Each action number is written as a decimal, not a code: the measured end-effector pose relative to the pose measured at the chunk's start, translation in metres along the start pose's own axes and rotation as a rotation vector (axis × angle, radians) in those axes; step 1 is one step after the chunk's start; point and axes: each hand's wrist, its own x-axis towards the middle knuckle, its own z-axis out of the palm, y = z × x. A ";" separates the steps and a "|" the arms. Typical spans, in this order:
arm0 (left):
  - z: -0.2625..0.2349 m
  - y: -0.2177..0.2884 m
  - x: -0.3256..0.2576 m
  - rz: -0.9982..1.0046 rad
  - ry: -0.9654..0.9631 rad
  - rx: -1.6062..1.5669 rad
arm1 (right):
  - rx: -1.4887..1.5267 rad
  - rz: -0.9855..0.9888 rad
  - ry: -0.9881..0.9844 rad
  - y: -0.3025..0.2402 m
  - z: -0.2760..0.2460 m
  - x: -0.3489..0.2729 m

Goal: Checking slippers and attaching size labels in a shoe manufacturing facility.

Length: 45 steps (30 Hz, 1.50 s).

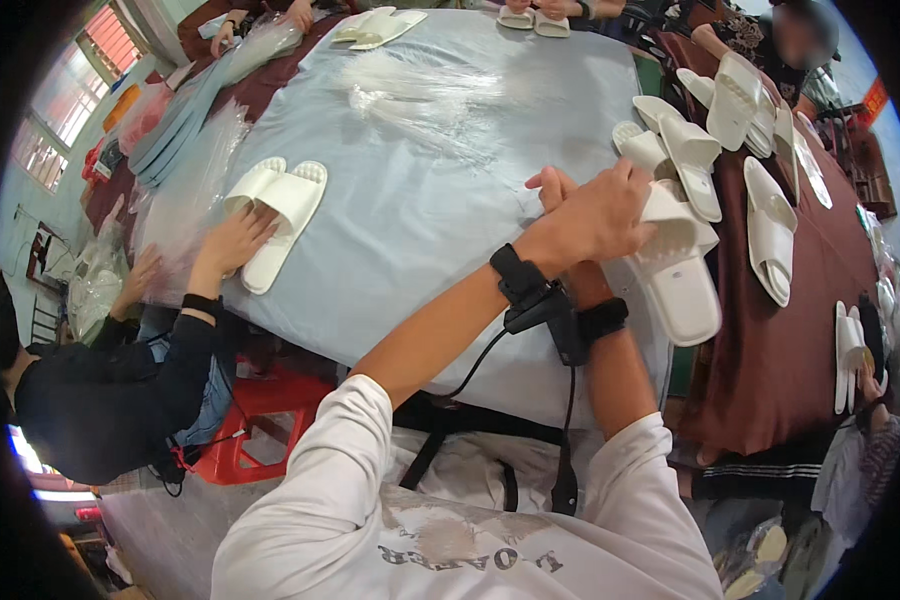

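Observation:
My forearms cross in front of me, the left one on top. My left hand (605,218) reaches over to the right, its fingers bent against the edge of a white slipper (682,292) and seeming to grip it. This slipper points its toe away from me, over the table's right edge. Beneath and behind the left wrist is my right hand (553,186), mostly hidden. The fingers that show are apart and point left, with nothing seen in them. More white slippers (692,165) lie just beyond my left hand, partly overlapping.
On the left, a co-worker's hand (240,238) touches a pair of white slippers (295,215). Clear plastic bags (420,95) lie across the grey-blue tablecloth (400,270). A brown-covered table (740,370) at right carries several slippers. A red stool (270,405) stands at lower left.

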 end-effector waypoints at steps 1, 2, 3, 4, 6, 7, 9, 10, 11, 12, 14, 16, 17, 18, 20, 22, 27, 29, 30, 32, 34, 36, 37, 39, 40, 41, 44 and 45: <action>-0.008 0.001 -0.003 0.015 0.064 -0.081 | 0.001 0.001 -0.004 0.001 0.001 0.001; -0.016 0.002 -0.006 0.006 0.066 -0.071 | 0.003 0.002 -0.010 0.002 0.001 0.002; -0.025 0.002 -0.008 0.010 0.088 -0.155 | 0.001 0.004 -0.014 0.003 0.002 0.002; -0.034 0.002 -0.011 -0.004 0.094 -0.241 | 0.006 0.003 -0.020 0.004 0.001 0.002; -0.054 0.002 -0.022 0.057 0.180 -0.291 | 0.015 0.008 -0.028 0.007 0.001 0.003; -0.064 0.002 -0.026 0.121 0.255 -0.349 | 0.019 0.011 -0.035 0.009 0.000 0.004; -0.084 -0.001 -0.032 0.108 0.257 -0.401 | 0.030 0.014 -0.051 0.016 -0.001 0.006; -0.094 -0.003 -0.036 0.117 0.266 -0.463 | 0.036 0.016 -0.064 0.021 0.000 0.008; -0.103 -0.003 -0.040 0.106 0.281 -0.438 | 0.048 0.023 -0.078 0.026 -0.002 0.011; -0.110 -0.004 -0.045 0.099 0.299 -0.546 | 0.064 0.032 -0.097 0.032 -0.002 0.014; -0.123 -0.007 -0.055 0.078 0.334 -0.619 | 0.130 0.062 -0.147 0.043 -0.007 0.019; -0.134 -0.013 -0.064 0.009 0.384 -0.810 | 0.283 0.120 -0.250 0.050 -0.015 0.020; -0.136 -0.016 -0.069 -0.002 0.441 -0.841 | 0.510 0.190 -0.338 0.050 -0.020 0.018; -0.140 -0.022 -0.075 -0.036 0.450 -0.812 | 0.629 0.186 -0.447 0.047 -0.024 0.016; -0.145 -0.033 -0.087 -0.122 0.498 -0.847 | 1.194 0.113 -0.670 0.036 -0.029 0.008; -0.147 -0.046 -0.099 -0.141 0.516 -0.784 | 1.153 0.248 -0.659 0.017 -0.033 0.006; -0.164 -0.072 -0.121 -0.284 0.504 -0.670 | 0.761 0.482 -0.452 -0.005 -0.003 0.000; -0.169 -0.077 -0.126 -0.297 0.467 -0.592 | 0.407 0.490 -0.492 -0.003 -0.001 -0.004; -0.177 -0.081 -0.121 -0.323 0.447 -0.562 | 0.182 0.398 -0.522 -0.002 0.000 -0.002; -0.181 -0.082 -0.116 -0.240 0.413 -0.423 | 0.102 0.169 -0.513 0.000 0.003 -0.005; -0.173 -0.079 -0.110 -0.182 0.382 -0.303 | 0.269 -0.135 -0.392 -0.002 0.006 -0.008; -0.171 -0.081 -0.101 -0.038 0.265 -0.035 | 0.496 0.125 -0.412 -0.007 0.007 -0.005; -0.163 -0.081 -0.096 -0.037 0.269 -0.044 | 0.674 0.402 -0.393 -0.009 0.006 -0.003; -0.148 -0.084 -0.086 0.019 0.285 0.047 | 0.746 0.382 -0.412 -0.009 0.004 -0.003; -0.141 -0.086 -0.082 0.065 0.289 0.142 | 0.822 0.362 -0.417 -0.007 0.002 -0.004; -0.134 -0.090 -0.078 0.090 0.310 0.170 | 0.738 0.340 -0.488 -0.005 -0.004 -0.002; -0.124 -0.103 -0.077 0.024 0.230 0.110 | 0.347 0.089 -0.419 0.009 -0.003 0.004; -0.121 -0.107 -0.079 0.052 0.253 0.097 | 0.422 0.164 -0.399 0.012 -0.011 0.010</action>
